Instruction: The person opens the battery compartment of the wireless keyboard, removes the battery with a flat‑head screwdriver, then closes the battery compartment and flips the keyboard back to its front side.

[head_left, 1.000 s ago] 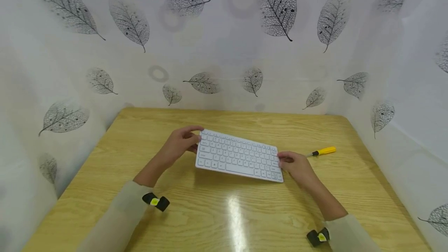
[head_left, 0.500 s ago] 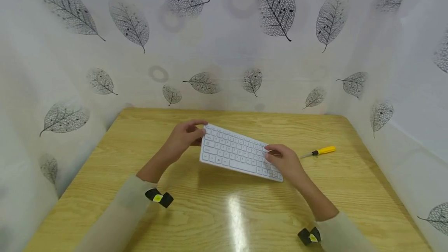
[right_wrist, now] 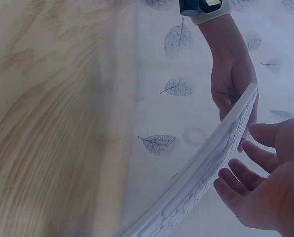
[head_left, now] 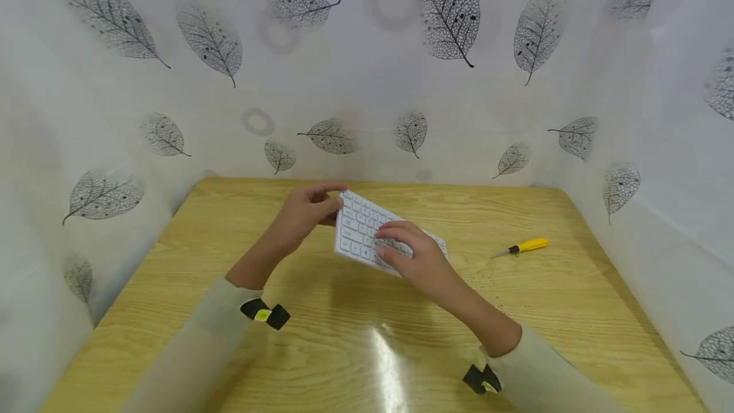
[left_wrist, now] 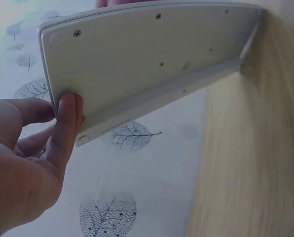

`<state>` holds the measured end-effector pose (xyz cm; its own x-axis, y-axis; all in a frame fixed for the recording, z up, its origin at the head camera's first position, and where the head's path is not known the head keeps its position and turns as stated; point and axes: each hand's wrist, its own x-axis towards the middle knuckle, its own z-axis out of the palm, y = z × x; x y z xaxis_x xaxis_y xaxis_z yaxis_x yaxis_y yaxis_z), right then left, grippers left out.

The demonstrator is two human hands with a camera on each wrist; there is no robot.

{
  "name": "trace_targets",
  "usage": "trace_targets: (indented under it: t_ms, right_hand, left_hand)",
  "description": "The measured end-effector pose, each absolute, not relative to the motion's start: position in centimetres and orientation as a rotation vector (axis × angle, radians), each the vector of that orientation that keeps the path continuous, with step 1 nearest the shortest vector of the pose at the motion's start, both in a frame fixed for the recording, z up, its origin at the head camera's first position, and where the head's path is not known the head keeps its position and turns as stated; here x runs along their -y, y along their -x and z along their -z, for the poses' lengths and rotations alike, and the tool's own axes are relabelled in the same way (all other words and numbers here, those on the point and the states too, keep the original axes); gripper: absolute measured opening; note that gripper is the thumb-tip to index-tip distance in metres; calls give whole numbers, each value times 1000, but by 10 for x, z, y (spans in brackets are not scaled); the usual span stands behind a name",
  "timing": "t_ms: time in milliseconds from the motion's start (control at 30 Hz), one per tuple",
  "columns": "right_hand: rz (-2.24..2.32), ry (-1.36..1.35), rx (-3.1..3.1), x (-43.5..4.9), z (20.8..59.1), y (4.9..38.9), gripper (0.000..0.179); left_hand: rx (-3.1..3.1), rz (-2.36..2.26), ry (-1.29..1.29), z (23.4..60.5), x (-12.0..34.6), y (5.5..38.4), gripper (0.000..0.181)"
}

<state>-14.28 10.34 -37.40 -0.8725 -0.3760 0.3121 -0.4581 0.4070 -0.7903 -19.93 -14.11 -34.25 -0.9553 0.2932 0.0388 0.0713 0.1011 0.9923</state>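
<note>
A white keyboard [head_left: 357, 228] is held up tilted above the table, its keys towards the head camera. My left hand [head_left: 301, 218] pinches its left end between thumb and fingers. In the left wrist view the underside [left_wrist: 132, 57] shows several small screws, with fingers of the left hand [left_wrist: 31, 163] pressed flat on it. My right hand [head_left: 421, 260] is over the middle of the keys and hides part of them. In the right wrist view the right hand [right_wrist: 270, 182] has loosely bent fingers beside the key side; whether any fingertip touches it is unclear.
A yellow-handled screwdriver [head_left: 530, 245] lies on the wooden table [head_left: 287, 336] to the right. Small dark specks [head_left: 500, 306] are on the table below it. A leaf-patterned white curtain [head_left: 367, 94] encloses the back and sides.
My right hand has released the keyboard's right end and moved left across the keys. The left hand has moved up and right, raising the left end and tilting the keyboard more steeply.
</note>
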Motion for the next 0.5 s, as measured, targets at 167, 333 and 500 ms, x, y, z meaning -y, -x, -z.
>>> trace_targets:
  t_ms: [167,333,500]
  right_hand:
    - [-1481,-811,2538,-85,361,142,27]
    - [-1551,-810,2555,-74,351,141,31]
    - [-1587,-832,2547,-68,342,140,38]
  left_hand:
    - [-2198,-1957,-413,334,141,200,37]
    - [-2197,-1938,-443,328,141,199,37]
    - [-2212,-1926,-506,319,143,198,35]
